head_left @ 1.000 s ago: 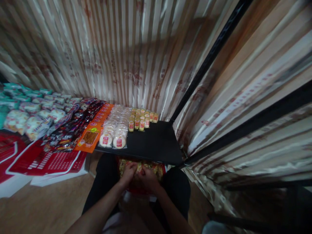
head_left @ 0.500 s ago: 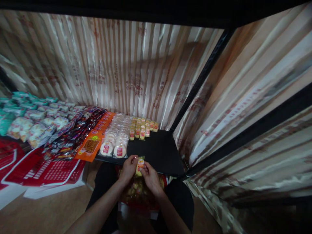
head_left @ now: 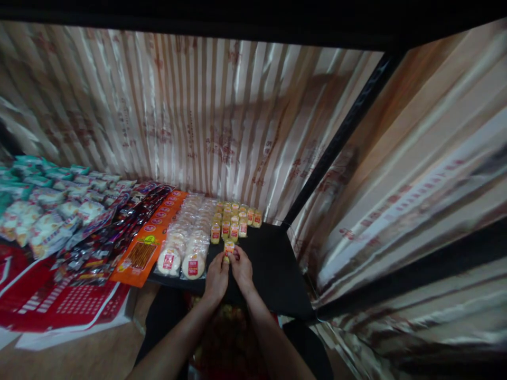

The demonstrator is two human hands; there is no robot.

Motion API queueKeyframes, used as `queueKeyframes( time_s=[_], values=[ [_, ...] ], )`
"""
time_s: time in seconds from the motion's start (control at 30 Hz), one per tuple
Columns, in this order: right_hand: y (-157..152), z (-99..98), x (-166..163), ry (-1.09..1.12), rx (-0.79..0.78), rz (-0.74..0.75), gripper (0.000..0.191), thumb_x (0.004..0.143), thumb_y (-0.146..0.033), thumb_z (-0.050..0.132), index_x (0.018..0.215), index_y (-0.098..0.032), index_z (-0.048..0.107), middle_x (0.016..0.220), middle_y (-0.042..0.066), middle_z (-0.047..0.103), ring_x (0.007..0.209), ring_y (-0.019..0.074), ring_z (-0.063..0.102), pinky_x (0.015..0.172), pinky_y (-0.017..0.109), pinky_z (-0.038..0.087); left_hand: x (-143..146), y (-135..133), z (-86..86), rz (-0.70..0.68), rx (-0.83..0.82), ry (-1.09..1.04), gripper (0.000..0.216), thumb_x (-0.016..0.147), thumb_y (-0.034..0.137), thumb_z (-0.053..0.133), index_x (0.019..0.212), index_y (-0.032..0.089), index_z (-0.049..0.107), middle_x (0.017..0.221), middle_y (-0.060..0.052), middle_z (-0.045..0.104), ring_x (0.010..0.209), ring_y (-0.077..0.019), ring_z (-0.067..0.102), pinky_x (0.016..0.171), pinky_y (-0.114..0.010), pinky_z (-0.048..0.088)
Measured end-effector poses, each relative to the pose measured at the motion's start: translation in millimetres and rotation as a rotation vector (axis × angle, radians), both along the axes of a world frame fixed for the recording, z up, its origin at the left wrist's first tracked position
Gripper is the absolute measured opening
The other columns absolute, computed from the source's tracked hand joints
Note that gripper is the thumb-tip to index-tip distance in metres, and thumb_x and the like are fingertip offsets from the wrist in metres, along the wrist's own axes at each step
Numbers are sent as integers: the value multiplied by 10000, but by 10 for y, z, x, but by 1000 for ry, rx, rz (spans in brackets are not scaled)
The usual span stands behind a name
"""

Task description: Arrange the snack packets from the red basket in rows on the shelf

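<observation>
Pinching one packet (head_left: pixel 228 248) between left hand (head_left: pixel 217 278) and right hand (head_left: pixel 242 271), we advise squaring it with the row (head_left: pixel 234 228). Grip lightly.

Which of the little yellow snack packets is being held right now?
The front packet, pinched between the left hand and right hand; the other packets lie in rows behind it on the black shelf.
</observation>
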State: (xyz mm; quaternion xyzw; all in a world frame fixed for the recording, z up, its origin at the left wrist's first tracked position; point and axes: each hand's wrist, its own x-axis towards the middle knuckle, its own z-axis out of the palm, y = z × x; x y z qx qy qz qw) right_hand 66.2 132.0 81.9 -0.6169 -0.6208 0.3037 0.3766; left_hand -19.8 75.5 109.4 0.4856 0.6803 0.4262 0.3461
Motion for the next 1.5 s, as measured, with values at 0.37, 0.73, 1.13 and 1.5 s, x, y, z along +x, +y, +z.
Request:
queueKeyframes(
  time_s=[0.37, 0.73, 1.13, 1.5],
  values=[
    [344, -104, -222, 43, 127, -68, 315, 750, -297, 484, 1034, -189, 567, 858, 35, 647, 707, 156, 593, 698, 280, 472, -33, 343, 4, 21, -24, 14, 492, 847, 238, 307, 1293, 62, 418, 1382, -130, 412, 1284, -185, 361, 1093, -318, 234],
    [210, -266, -242, 112, 193, -64, 301, 743, -241, 427, 1018, -194, 541, 1048, 89, 549, 943, 194, 554, 818, 324, 472, 4, 387, -106, 37, 7, -14, 467, 843, 252, 322, 1252, 84, 469, 1379, -121, 418, 1292, -181, 351, 1108, -327, 217],
    [163, -382, -248, 2, 281, 13, 359, 790, -181, 355, 1078, -200, 569, 1088, 83, 557, 1050, 189, 490, 950, 347, 389, -21, 415, -86, -1, 18, 114, 435, 824, 223, 306, 1160, 104, 557, 1292, -125, 517, 1245, -211, 418, 1082, -375, 276],
    [-163, -275, -148, -61, 199, -25, 362, 756, -152, 401, 1045, -178, 617, 1200, 103, 499, 1118, 197, 436, 977, 348, 367, 48, 143, -21, -19, 2, 237, 407, 818, 182, 358, 1175, 89, 532, 1238, -132, 554, 1189, -191, 465, 1042, -328, 323]
  ],
)
